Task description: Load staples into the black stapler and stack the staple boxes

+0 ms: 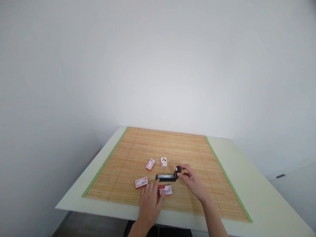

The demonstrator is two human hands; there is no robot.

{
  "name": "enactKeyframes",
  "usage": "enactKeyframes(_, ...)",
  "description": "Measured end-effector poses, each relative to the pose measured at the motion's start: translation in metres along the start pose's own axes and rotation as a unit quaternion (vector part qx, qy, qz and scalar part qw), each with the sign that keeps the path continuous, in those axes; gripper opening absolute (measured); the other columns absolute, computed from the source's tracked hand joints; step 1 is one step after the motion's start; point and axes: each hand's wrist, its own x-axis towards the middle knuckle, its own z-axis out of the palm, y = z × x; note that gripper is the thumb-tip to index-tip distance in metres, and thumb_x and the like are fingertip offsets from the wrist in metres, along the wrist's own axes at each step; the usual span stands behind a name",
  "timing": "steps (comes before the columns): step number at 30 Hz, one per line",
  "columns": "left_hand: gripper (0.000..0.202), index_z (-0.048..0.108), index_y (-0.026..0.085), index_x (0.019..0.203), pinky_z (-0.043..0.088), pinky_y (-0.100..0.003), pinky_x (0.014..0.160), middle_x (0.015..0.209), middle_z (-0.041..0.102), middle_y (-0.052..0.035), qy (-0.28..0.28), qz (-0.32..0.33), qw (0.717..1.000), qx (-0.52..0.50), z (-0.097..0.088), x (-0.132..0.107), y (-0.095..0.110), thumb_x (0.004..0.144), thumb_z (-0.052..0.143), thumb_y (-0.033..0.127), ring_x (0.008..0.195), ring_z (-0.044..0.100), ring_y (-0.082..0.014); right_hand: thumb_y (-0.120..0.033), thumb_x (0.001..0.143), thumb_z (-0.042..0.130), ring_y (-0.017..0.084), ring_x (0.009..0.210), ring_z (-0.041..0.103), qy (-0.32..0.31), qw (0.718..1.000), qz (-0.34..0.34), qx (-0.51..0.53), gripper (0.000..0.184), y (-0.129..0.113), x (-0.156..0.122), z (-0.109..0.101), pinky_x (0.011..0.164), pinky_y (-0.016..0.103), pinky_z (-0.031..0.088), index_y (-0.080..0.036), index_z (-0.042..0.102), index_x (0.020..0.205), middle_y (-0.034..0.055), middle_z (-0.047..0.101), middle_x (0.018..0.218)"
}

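1. A big plain white wall [158,59] fills most of the view, from 9 o'clock across 12 to 3 o'clock.
2. A pale table [266,184] sits low in the view. Its far edge meets the wall.
3. A bamboo mat [168,144] with thin green side edges covers most of the table. All the small things lie on it.
4. At 7 o'clock, under the table edge, a bit of brown floor [84,227] shows.
5. At 4 o'clock, past the table, there is a white cupboard front with a small dark handle [280,176].
6. The right hand [191,179] reaches in from 5 o'clock. Its fingertips pinch the raised black end of a stapler [168,177].
7. The left hand [150,202] comes in from 6 o'clock. It lies flat and loose on the mat, fingers spread, gripping nothing. One fingertip touches the front box [166,189].
8. The stapler is black and long. It lies near the middle of the mat, between the two hands, with its right end tipped up.
9. The left box [141,182] lies flat at 9 o'clock from the stapler.
10. The tilted box [150,164] lies at 11 o'clock from the stapler.
11. The standing box [163,162] is at 12 o'clock from the stapler.
12. All four boxes are white with red marks. The writing is too small to read.
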Motion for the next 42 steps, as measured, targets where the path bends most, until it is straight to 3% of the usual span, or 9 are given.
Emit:
enactKeyframes(6,0.047,0.051,0.026,0.147,0.043,-0.046,0.097,0.124,0.064,-0.0106,0.011,0.011,1.000,0.009,0.003,-0.001,0.000,0.105,0.044,0.044,0.115,0.057,-0.0301,-0.035,0.094,0.065,0.023,0.115,0.059,-0.095,0.987,-0.063,-0.115,0.030,-0.025,0.018,0.046,0.102,0.038,0.046,-0.028,0.068,0.123,0.0057,0.065,0.120)
enactKeyframes(11,0.046,0.052,0.026,0.147,0.045,-0.045,0.093,0.118,0.065,-0.0093,0.009,0.000,1.000,0.022,0.001,-0.002,0.001,0.104,0.046,0.041,0.111,0.058,-0.0294,-0.018,0.083,0.071,0.025,0.118,0.056,-0.092,0.975,-0.050,-0.198,0.032,-0.017,0.019,0.081,0.106,0.040,0.041,-0.027,0.073,0.114,0.0055,0.067,0.119)
enactKeyframes(16,0.047,0.053,0.030,0.148,0.048,-0.042,0.088,0.114,0.065,-0.0082,0.006,0.005,1.000,0.028,-0.004,-0.002,0.004,0.103,0.048,0.041,0.106,0.060,-0.0284,-0.017,0.087,0.060,0.024,0.123,0.056,-0.098,0.980,-0.056,-0.165,0.044,-0.007,0.012,0.070,0.111,0.042,0.041,-0.028,0.068,0.129,0.0070,0.067,0.127)
enactKeyframes(21,0.039,0.063,0.033,0.138,0.050,-0.044,0.094,0.115,0.066,-0.0077,0.013,0.040,0.999,0.017,-0.013,-0.001,-0.002,0.100,0.054,0.041,0.109,0.060,-0.0290,-0.028,0.095,0.055,0.025,0.128,0.058,-0.043,0.989,-0.046,-0.137,0.042,0.015,-0.004,0.051,0.115,0.047,0.042,-0.029,0.064,0.136,0.0065,0.066,0.134)
enactKeyframes(26,0.047,0.062,0.029,0.137,0.044,-0.051,0.107,0.130,0.061,-0.0088,0.073,-0.007,0.996,0.058,-0.035,0.011,-0.051,0.091,0.066,0.036,0.121,0.055,-0.0316,-0.039,0.102,0.048,0.025,0.135,0.053,0.018,0.990,-0.026,-0.138,0.043,0.037,-0.025,0.046,0.120,0.048,0.038,-0.029,0.059,0.142,0.0068,0.061,0.144)
enactKeyframes(29,0.043,0.064,0.028,0.135,0.047,-0.045,0.105,0.127,0.063,-0.0071,0.029,-0.012,0.998,0.052,-0.049,0.022,-0.081,0.092,0.062,0.031,0.119,0.057,-0.0276,-0.041,0.104,0.046,0.025,0.137,0.051,0.037,0.988,-0.026,-0.145,0.043,0.040,-0.033,0.048,0.120,0.047,0.037,-0.030,0.056,0.145,0.0061,0.060,0.146)
enactKeyframes(31,0.041,0.064,0.028,0.134,0.049,-0.041,0.101,0.124,0.064,-0.0065,0.008,-0.011,0.999,0.043,-0.052,0.030,-0.089,0.093,0.059,0.030,0.116,0.059,-0.0254,-0.040,0.105,0.044,0.024,0.137,0.051,0.048,0.988,-0.028,-0.147,0.042,0.038,-0.035,0.051,0.120,0.047,0.038,-0.030,0.056,0.145,0.0059,0.059,0.145)
enactKeyframes(38,0.041,0.060,0.023,0.134,0.049,-0.036,0.094,0.120,0.064,-0.0081,0.017,-0.060,0.998,0.021,-0.037,0.058,-0.071,0.095,0.059,0.033,0.105,0.063,-0.0234,-0.038,0.107,0.040,0.025,0.132,0.054,0.075,0.982,-0.053,-0.162,0.041,0.033,-0.036,0.058,0.116,0.046,0.041,-0.030,0.055,0.144,0.0071,0.061,0.141)
enactKeyframes(42,0.050,0.053,0.022,0.142,0.048,-0.037,0.096,0.128,0.060,-0.0100,0.060,-0.068,0.995,0.044,-0.024,0.070,-0.066,0.095,0.061,0.035,0.111,0.061,-0.0251,-0.036,0.107,0.039,0.024,0.131,0.054,0.070,0.983,-0.056,-0.158,0.041,0.032,-0.037,0.058,0.115,0.046,0.043,-0.030,0.053,0.145,0.0068,0.061,0.140)
